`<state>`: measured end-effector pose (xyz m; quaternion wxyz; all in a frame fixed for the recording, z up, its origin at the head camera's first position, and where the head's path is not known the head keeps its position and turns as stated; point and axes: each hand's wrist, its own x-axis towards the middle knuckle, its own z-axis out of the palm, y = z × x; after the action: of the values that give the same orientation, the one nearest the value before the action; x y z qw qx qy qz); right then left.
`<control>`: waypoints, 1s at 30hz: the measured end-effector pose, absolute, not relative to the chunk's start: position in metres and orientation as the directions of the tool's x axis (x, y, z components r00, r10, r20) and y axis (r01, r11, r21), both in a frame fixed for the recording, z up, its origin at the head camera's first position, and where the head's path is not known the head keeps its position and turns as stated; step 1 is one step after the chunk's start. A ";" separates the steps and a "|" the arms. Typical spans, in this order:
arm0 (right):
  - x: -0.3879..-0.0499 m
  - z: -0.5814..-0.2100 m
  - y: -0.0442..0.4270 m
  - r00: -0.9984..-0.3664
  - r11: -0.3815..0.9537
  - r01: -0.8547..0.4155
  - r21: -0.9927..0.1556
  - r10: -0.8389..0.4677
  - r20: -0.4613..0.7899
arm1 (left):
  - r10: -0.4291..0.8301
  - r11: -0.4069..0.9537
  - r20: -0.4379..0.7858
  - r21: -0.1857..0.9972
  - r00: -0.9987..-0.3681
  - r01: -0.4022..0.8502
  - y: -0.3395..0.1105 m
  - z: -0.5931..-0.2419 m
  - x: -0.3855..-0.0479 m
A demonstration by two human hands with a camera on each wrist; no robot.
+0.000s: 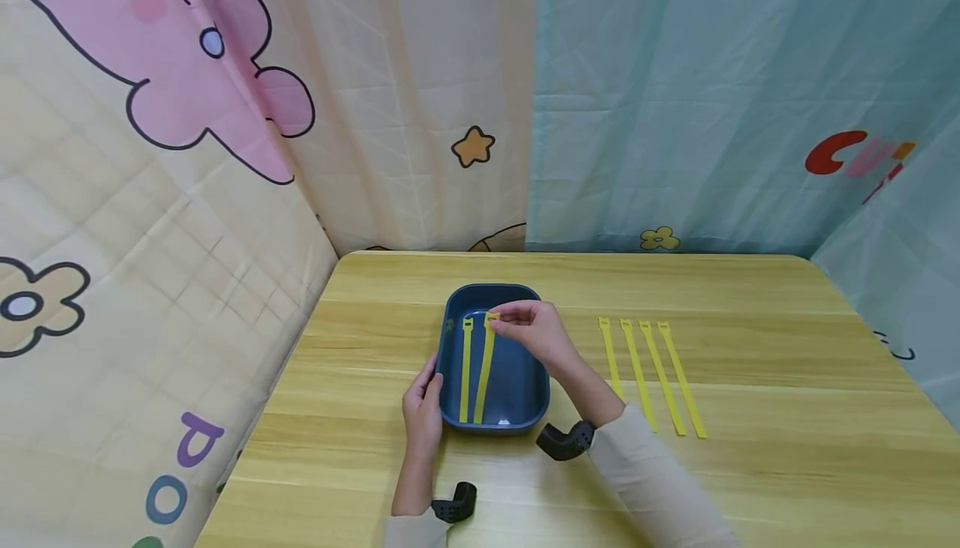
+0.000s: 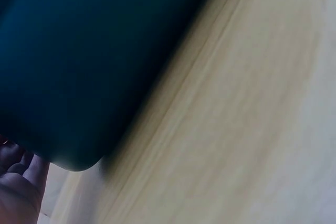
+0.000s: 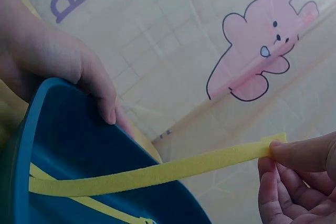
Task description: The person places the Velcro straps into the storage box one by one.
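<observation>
A yellow cable strap [image 1: 485,371] with a slotted head hangs from my right hand [image 1: 534,331], pinched at its top end between thumb and fingers. Its lower end reaches down into a dark blue plastic tray [image 1: 519,386]. A second yellow strap [image 1: 467,373] lies inside, just left of the held one. My left hand [image 1: 424,415] grips the tray's left side, and in the right wrist view its thumb [image 3: 107,109] laps over the rim. The left wrist view shows mostly the tray's outer wall [image 2: 94,66], with part of the left hand [image 2: 21,187] below it.
Several more yellow straps [image 1: 673,377] lie side by side on the wooden table [image 1: 810,381], right of the tray and partly behind the right forearm. Printed curtains [image 1: 420,98] hang behind the table and on both sides.
</observation>
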<state>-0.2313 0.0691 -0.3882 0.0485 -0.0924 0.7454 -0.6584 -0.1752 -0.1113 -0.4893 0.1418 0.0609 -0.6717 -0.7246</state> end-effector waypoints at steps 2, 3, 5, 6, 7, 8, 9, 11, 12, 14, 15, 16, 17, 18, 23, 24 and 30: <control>-0.235 -0.392 0.068 -0.980 0.123 -0.061 -0.990 -0.198 0.036 | -0.293 -0.057 0.109 0.990 -0.950 0.132 -0.112 -0.490 -0.175; -0.237 -0.395 0.067 -0.981 0.125 -0.053 -0.991 -0.193 0.028 | -0.293 -0.060 0.107 0.990 -0.950 0.130 -0.112 -0.490 -0.175; -0.241 -0.399 0.065 -0.984 0.126 -0.037 -0.991 -0.180 0.014 | -0.292 -0.067 0.113 0.988 -0.950 0.138 -0.112 -0.490 -0.175; -0.243 -0.402 0.064 -0.985 0.127 -0.029 -0.992 -0.172 0.007 | -0.290 -0.069 0.115 0.988 -0.950 0.141 -0.112 -0.491 -0.175; -0.245 -0.404 0.064 -0.987 0.130 -0.027 -0.991 -0.164 0.005 | -0.287 -0.071 0.123 0.986 -0.950 0.149 -0.111 -0.491 -0.175; -0.247 -0.406 0.063 -0.989 0.137 -0.018 -0.990 -0.151 -0.003 | -0.286 -0.078 0.122 0.986 -0.951 0.150 -0.111 -0.491 -0.175; -0.250 -0.409 0.062 -0.990 0.142 -0.006 -0.990 -0.139 -0.014 | -0.284 -0.088 0.113 0.986 -0.952 0.144 -0.111 -0.490 -0.175; -0.254 -0.414 0.061 -0.993 0.166 0.010 -0.986 -0.116 -0.029 | -0.287 -0.089 0.112 0.986 -0.952 0.142 -0.110 -0.487 -0.174; -0.256 -0.417 0.060 -0.994 0.178 0.014 -0.984 -0.106 -0.033 | -0.289 -0.088 0.106 0.987 -0.952 0.136 -0.110 -0.487 -0.173; -0.261 -0.422 0.059 -0.996 0.195 0.013 -0.981 -0.089 -0.031 | -0.293 -0.087 0.094 0.988 -0.952 0.124 -0.110 -0.487 -0.174; -0.263 -0.424 0.058 -0.996 0.202 0.010 -0.979 -0.083 -0.027 | -0.294 -0.083 0.090 0.989 -0.952 0.119 -0.110 -0.487 -0.174; -0.265 -0.426 0.058 -0.997 0.207 0.009 -0.978 -0.076 -0.025 | -0.296 -0.075 0.094 0.990 -0.951 0.121 -0.110 -0.489 -0.174; -0.267 -0.427 0.057 -0.997 0.208 0.009 -0.978 -0.072 -0.024 | -0.297 -0.077 0.094 0.989 -0.950 0.122 -0.111 -0.492 -0.176; -0.269 -0.428 0.056 -0.998 0.210 0.009 -0.978 -0.066 -0.024 | -0.298 -0.075 0.093 0.990 -0.950 0.121 -0.111 -0.492 -0.176; -0.278 -0.429 0.054 -0.998 0.226 0.036 -0.973 -0.048 -0.048 | -0.305 -0.076 0.107 0.988 -0.946 0.136 -0.111 -0.492 -0.176; -0.280 -0.429 0.054 -0.998 0.230 0.044 -0.972 -0.043 -0.055 | -0.305 -0.075 0.110 0.988 -0.946 0.139 -0.111 -0.492 -0.176; -0.291 -0.432 0.052 -0.994 0.251 0.092 -0.964 -0.032 -0.103 | -0.303 -0.065 0.107 0.989 -0.947 0.133 -0.111 -0.492 -0.176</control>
<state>-0.2906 0.0521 -0.4315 0.0506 0.0192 0.7893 -0.6117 -0.1758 -0.1107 -0.4921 0.1500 0.0638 -0.6669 -0.7271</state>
